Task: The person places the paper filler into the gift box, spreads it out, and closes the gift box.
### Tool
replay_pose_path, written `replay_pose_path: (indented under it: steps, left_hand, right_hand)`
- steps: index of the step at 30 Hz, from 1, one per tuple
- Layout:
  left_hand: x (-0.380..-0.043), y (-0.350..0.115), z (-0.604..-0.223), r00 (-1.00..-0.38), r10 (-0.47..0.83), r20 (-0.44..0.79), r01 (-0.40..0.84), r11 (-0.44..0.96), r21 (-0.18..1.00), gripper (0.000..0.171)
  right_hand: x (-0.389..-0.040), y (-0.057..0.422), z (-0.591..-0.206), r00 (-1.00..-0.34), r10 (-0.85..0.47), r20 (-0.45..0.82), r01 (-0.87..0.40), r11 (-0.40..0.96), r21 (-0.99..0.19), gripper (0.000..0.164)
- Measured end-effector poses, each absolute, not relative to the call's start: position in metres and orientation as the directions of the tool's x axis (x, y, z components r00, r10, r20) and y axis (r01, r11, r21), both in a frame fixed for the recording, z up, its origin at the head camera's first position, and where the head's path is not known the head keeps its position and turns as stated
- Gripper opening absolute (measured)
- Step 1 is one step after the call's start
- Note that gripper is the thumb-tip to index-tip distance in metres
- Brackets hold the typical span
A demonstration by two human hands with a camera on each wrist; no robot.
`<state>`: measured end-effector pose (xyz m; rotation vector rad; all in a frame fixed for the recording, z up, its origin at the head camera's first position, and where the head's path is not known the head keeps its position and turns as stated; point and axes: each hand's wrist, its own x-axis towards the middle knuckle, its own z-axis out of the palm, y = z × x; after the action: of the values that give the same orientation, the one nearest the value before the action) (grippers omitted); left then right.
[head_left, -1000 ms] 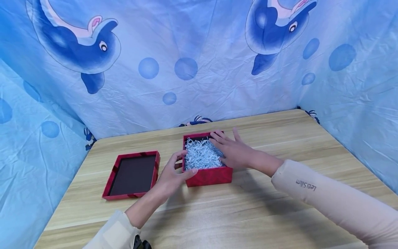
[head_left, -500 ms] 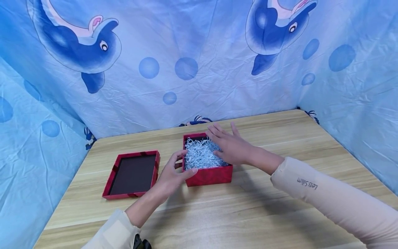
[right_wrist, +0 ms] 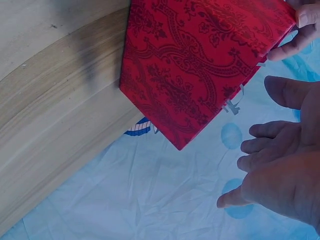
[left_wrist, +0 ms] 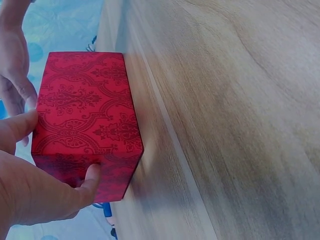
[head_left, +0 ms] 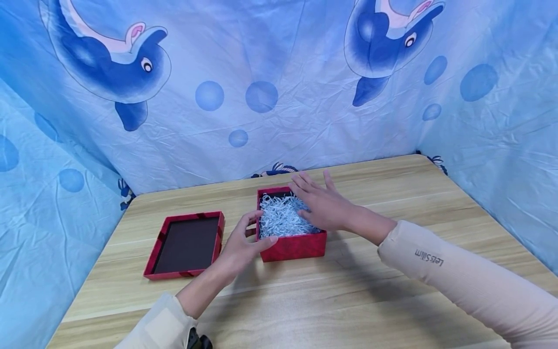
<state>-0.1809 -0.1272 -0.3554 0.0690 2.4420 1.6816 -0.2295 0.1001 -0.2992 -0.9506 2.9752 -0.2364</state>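
A red gift box (head_left: pixel 294 248) with a dark damask pattern stands on the table, lidless, filled with pale blue paper shreds (head_left: pixel 281 215). My left hand (head_left: pixel 240 247) holds it at the near left corner, thumb over the front rim and fingers along the left wall. The left wrist view shows a finger (left_wrist: pixel 91 182) lying against the box's side. Over the right part of the filling is my right hand (head_left: pixel 324 208), fingers straight and spread, hiding the far right corner. In the right wrist view its fingers are apart from the box rim, where a few shreds stick out.
The red box lid (head_left: pixel 220 235) lies left of the box, its dark inside facing up. Both stand on a wood-grain table (head_left: pixel 305 305). A blue dolphin-print cloth (head_left: pixel 301 135) encloses the table at the back and sides.
My right hand has shifted slightly up and left over the box, then stayed nearly still. The left hand, box and lid keep their places.
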Motion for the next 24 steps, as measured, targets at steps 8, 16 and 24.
replay_pose_path:
  steps: [8, 16, 24]
  left_hand:
    - [-0.18, -0.13, -0.354, -0.983, 0.154, -0.099, -0.042, 0.338, 0.94, 0.073]
    - [-0.18, -0.138, -0.349, -0.983, 0.143, -0.115, -0.06, 0.337, 0.94, 0.075]
    - [-0.179, -0.146, -0.345, -0.988, 0.105, -0.118, -0.07, 0.375, 0.924, 0.069]
  right_hand:
    - [-0.228, 0.093, -0.297, -0.81, -0.585, 0.045, -0.585, 0.8, -0.136, 0.072]
    - [-0.228, 0.082, -0.294, -0.812, -0.581, 0.05, -0.581, 0.8, -0.148, 0.07]
    - [-0.228, 0.069, -0.293, -0.82, -0.572, 0.026, -0.57, 0.811, -0.135, 0.071]
